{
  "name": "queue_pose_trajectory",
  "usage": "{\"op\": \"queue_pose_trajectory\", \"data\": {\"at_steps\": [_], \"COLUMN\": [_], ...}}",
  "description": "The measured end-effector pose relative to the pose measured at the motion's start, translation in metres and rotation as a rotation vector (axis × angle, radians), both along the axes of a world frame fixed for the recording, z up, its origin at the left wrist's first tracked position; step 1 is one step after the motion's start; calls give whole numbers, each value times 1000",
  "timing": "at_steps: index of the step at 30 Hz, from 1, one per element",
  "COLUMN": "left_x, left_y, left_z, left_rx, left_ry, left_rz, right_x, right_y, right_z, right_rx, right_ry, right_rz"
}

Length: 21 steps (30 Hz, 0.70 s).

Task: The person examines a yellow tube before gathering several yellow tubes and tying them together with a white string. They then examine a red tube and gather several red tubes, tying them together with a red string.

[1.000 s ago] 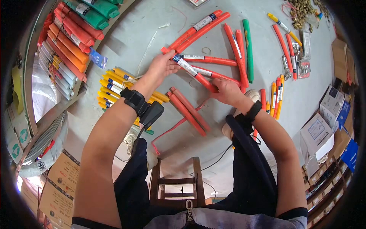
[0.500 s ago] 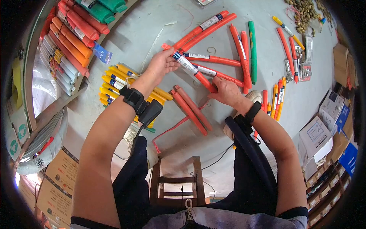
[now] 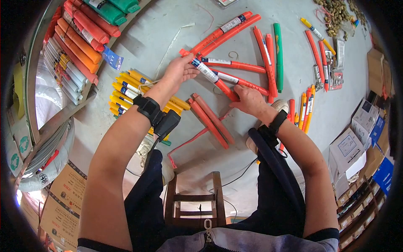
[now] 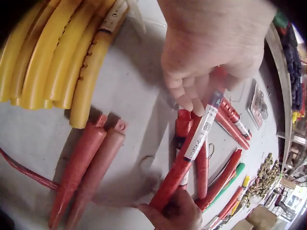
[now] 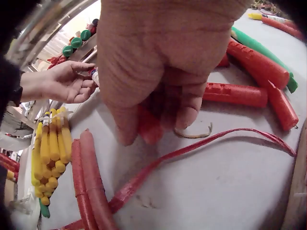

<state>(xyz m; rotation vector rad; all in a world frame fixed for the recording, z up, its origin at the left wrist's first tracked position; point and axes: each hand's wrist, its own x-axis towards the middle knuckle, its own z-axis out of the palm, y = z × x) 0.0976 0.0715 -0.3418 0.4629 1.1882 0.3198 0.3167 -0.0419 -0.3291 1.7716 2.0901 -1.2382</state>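
Note:
A labelled red plastic tube [image 3: 226, 90] slants between my two hands, held over the floor. My left hand [image 3: 178, 71] pinches its upper end, thumb on top and the other fingers extended below. At the lower end my right hand [image 3: 252, 101] grips the tube between thumb and fingers; its tip pokes out below them in the right wrist view. The white and dark-blue label [image 4: 204, 132] faces up in the left wrist view. Beyond it lie other red tubes [image 3: 247, 67], overlapping the held one in the head view. Two faded red tubes [image 3: 208, 122] lie side by side nearer my feet.
Bundled yellow tubes [image 3: 130, 86] lie at the left, beside a rack of red, orange and white tubes [image 3: 79, 54]. A green tube [image 3: 278, 59] lies at the right. Red ribbon [image 3: 189, 143] trails across the floor before a wooden stool [image 3: 216, 189]. Cartons [image 3: 346, 147] stand far right.
The head view has shifted slightly, so the floor items appear a little further right. Both hands keep their hold on the red tube, which barely moves.

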Motion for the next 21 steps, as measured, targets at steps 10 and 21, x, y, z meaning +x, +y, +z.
{"op": "queue_pose_trajectory", "data": {"at_steps": [10, 21], "left_x": [-6, -32], "left_y": [-2, 3], "left_z": [-6, -8], "left_rx": [111, 164], "left_ry": [73, 232], "left_rz": [-63, 27], "right_x": [13, 17], "right_y": [8, 69], "right_z": [-4, 9], "right_rx": [167, 562], "right_ry": [-5, -37], "right_rz": [-104, -210]}}
